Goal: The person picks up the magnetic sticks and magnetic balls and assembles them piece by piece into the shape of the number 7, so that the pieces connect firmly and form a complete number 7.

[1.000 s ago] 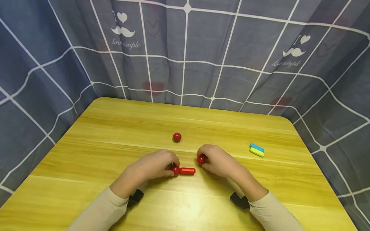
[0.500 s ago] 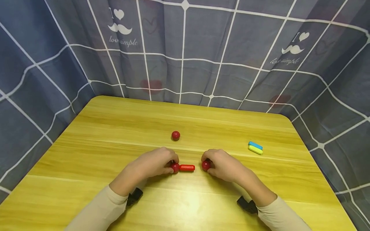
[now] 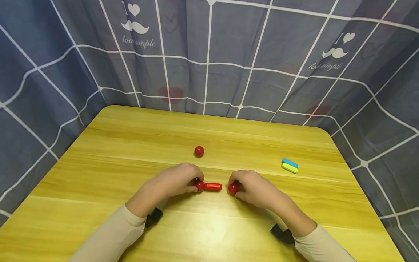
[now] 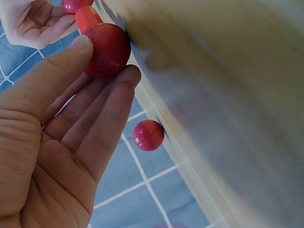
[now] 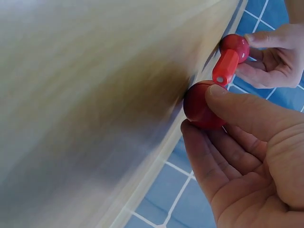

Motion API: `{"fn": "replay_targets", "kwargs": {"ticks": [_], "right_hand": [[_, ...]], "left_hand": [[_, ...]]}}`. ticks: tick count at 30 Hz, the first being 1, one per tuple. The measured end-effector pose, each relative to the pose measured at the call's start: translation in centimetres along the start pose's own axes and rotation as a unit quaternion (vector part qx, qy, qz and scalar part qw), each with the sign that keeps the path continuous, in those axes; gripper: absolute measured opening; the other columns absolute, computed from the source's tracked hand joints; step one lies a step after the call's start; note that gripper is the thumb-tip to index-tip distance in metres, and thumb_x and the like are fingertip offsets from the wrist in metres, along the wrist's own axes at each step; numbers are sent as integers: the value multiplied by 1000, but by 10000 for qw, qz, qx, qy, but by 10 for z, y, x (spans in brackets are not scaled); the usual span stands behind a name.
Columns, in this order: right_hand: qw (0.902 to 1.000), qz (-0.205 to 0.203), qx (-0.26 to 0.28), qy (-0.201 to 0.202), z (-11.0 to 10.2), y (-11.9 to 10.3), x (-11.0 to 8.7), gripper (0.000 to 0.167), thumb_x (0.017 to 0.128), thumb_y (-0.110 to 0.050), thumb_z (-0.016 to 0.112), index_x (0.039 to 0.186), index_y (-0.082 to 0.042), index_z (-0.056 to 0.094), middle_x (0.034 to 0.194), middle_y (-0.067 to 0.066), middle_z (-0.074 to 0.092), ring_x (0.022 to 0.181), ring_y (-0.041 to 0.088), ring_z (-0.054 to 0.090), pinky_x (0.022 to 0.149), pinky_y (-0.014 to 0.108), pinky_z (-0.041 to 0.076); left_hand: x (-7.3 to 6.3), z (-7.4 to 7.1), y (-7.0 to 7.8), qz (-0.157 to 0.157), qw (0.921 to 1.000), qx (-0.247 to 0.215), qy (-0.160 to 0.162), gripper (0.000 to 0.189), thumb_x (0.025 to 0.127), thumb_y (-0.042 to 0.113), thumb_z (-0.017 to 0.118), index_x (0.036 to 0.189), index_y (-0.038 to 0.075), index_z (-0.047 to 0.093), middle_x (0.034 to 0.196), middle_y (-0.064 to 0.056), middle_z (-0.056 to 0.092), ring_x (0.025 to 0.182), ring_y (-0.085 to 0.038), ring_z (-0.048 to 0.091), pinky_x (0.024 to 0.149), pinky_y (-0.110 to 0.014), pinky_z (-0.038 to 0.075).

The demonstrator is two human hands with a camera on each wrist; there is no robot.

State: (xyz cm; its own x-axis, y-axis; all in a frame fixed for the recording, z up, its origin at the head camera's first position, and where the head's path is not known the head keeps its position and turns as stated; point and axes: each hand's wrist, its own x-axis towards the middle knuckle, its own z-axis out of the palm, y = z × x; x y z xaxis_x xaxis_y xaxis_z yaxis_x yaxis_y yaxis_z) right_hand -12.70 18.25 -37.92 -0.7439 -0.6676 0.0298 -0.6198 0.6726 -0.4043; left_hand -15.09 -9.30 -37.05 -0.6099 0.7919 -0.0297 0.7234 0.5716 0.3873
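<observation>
Head view: left hand (image 3: pixel 178 180) has thumb and fingers pinched on a red ball (image 3: pixel 199 187) – red rod (image 3: pixel 213 187) sticking off it toward the right hand (image 3: pixel 256 188), which pinches a second ball (image 3: pixel 233 188) – just short of the rod. Loose ball (image 3: pixel 199 151) sits farther back on the table (image 3: pixel 98 156).

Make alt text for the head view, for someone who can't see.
Left hand grips a red ball touching a red rod; right hand grips another red ball. Beyond, a third ball, blue stick and yellow stick lie on a wooden table.
</observation>
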Motion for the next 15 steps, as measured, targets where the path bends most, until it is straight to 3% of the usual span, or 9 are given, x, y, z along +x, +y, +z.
{"fn": "replay_targets", "kwargs": {"ticks": [15], "right_hand": [[9998,77,201,-27,3,-5,7,26,80,-6,79,101,-13,65,93,-8,62,84,5,59,75,23,51]], "left_hand": [[8,-2,-1,-30,9999,132,-97,14,82,13,79,93,13,71,88,7,65,78,-10,57,73,-25,49]]}}
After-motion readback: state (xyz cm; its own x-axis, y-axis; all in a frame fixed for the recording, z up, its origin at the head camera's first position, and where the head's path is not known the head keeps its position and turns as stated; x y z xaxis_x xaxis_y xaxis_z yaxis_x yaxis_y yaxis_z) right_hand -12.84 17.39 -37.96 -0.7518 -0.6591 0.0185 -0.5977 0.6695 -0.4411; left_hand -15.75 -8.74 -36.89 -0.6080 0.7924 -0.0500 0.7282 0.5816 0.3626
